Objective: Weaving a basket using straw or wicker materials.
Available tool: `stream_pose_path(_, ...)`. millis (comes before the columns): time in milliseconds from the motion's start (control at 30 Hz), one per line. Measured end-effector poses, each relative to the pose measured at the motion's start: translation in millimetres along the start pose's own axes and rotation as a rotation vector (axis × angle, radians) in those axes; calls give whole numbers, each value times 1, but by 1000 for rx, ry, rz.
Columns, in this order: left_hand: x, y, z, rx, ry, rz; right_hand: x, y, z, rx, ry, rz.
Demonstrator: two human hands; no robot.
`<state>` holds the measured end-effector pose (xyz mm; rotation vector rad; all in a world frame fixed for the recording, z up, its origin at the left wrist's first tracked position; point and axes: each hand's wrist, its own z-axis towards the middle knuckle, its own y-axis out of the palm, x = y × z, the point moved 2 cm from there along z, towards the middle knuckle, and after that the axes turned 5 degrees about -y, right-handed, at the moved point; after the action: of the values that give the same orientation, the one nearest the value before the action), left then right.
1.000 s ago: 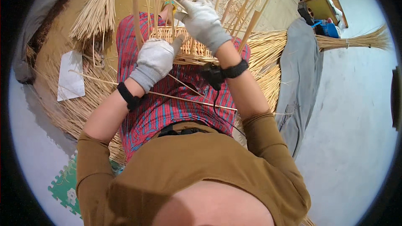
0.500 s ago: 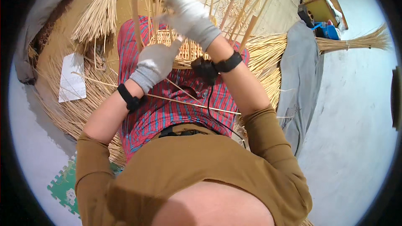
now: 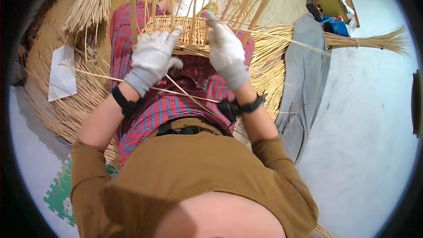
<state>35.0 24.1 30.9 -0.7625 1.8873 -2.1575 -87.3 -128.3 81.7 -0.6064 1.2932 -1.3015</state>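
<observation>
A partly woven wicker basket (image 3: 189, 31) sits across my lap, with upright stakes (image 3: 254, 20) rising around it. My left hand (image 3: 151, 59), in a white glove, is closed at the near left edge of the basket, its thumb side against the weave. At the right side my gloved right hand (image 3: 227, 55) has its fingers bent against the stakes and weave. A pale wicker strand (image 3: 293, 42) runs out to the right from beside its fingers; the fingers partly hide where it meets the basket. Loose strands (image 3: 185, 94) lie across my lap below the hands.
A tied bundle of wicker (image 3: 90, 4) stands at the far left, beside a white card (image 3: 62, 72) on spread straw. More wicker (image 3: 269, 57) lies at the right, next to a grey cloth (image 3: 306, 75). Another bundle (image 3: 374, 41) and a blue container (image 3: 339, 27) are farther right.
My right hand has come down from above the far side of the basket to its right side. A strand now stretches out to the right. My left hand has stayed at the left edge.
</observation>
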Motion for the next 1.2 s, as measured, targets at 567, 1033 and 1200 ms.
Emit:
stream_pose_path(567, 18, 17, -11, 465, 49, 187, 4, -1, 8, 270, -13, 170)
stream_pose_path(1033, 14, 37, 9, 161, 200, -66, 7, 1, 11, 169, -258, 328)
stream_pose_path(1200, 11, 24, 13, 211, 177, -275, 4, -26, -44, -214, 347, 673)
